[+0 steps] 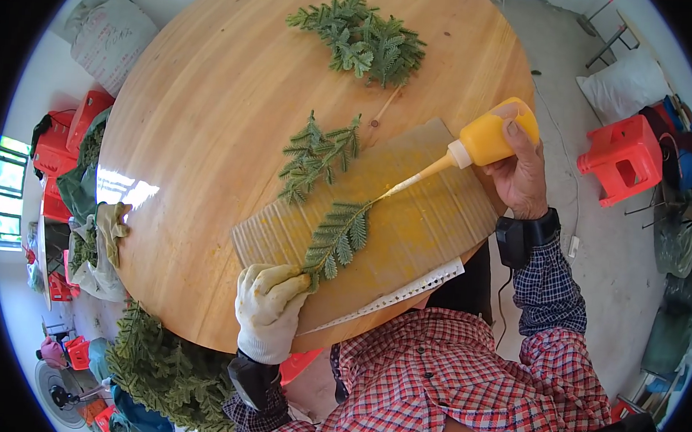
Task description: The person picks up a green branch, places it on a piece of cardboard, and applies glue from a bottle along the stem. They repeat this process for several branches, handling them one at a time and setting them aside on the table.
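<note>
Far left: red stools (56, 154) by the wall, then a beige cloth or glove (112, 231) over the edge of the round wooden worktop (203, 115). Heap of green branches (169, 371) below that edge, near side. Left hand (269, 302), white glove stained yellow: fingers curled, pinching the leafy lower-left end of the held sprig (337, 235). That sprig lies at a slant over the cardboard (433, 197), stem end pointing upper right. Loose sprig (318, 160) just beyond it, partly at the cardboard's far edge. Bigger green bunch (363, 38) well apart, far side of worktop. White strip with holes (404, 293) along the cardboard's near edge. Cardboard ridged, smeared yellow. Yellow bottle (487, 137) tilted, nozzle down-left, tip at the stem end; can't tell if touching. Right hand (520, 174) bare, fingers wrapped around the bottle, thumb on top. Far right: red stool (623, 160) on the floor.
</note>
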A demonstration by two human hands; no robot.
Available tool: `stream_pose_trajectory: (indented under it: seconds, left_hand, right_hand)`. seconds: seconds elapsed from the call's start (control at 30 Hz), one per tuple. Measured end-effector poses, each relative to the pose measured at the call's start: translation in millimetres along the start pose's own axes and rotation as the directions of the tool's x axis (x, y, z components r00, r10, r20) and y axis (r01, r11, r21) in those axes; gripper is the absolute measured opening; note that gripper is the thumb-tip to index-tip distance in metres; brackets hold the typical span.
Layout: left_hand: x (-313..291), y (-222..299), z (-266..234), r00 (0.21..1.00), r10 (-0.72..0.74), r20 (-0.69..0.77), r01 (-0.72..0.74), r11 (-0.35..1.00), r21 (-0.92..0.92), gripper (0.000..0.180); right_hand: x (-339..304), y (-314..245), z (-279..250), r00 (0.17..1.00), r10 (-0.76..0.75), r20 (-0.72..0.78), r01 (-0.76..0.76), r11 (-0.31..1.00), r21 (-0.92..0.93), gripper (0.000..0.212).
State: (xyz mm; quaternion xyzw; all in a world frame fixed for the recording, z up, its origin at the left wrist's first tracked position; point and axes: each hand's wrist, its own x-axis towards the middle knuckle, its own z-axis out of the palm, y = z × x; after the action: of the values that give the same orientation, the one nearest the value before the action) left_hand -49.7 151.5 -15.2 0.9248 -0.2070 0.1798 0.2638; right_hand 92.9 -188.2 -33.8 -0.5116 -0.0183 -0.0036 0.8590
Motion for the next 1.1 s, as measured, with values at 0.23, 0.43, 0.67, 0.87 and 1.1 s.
stream_pose_trajectory:
  seconds: [0.23, 0.43, 0.67, 0.87, 1.1]
  left_hand:
    - [-2.7, 0.8, -0.1, 0.998, -0.065, -0.009, 0.065, 0.998, 0.0, 0.022]
    - [-10.7, -0.6, -4.6, 0.989, -0.131, -0.069, 0.134, 0.99, 0.042, 0.019]
    - [-23.1, 0.5, -48.2, 0.974, -0.087, -0.207, 0.114, 0.986, 0.119, 0.018]
    - [-76.4, -20.4, -129.8, 0.771, -0.076, -0.632, 0.422, 0.804, 0.419, 0.017]
    - [-196.5, -33.6, -228.0, 0.442, -0.192, -0.876, 0.883, 0.266, 0.387, 0.011]
  right_hand:
    - [-2.6, 6.0, -20.2, 1.0, -0.013, -0.02, 0.014, 0.999, 0.047, 0.031]
    - [-2.7, 21.9, -27.0, 0.992, -0.052, -0.114, 0.071, 0.984, 0.166, 0.032]
    - [13.2, 24.8, -75.3, 0.999, -0.037, -0.023, 0.041, 0.979, 0.199, 0.031]
    - [15.1, 26.6, -72.3, 0.996, -0.041, -0.08, 0.053, 0.986, 0.157, 0.035]
    - [7.0, 24.2, -37.1, 0.976, -0.096, -0.195, 0.123, 0.984, 0.132, 0.039]
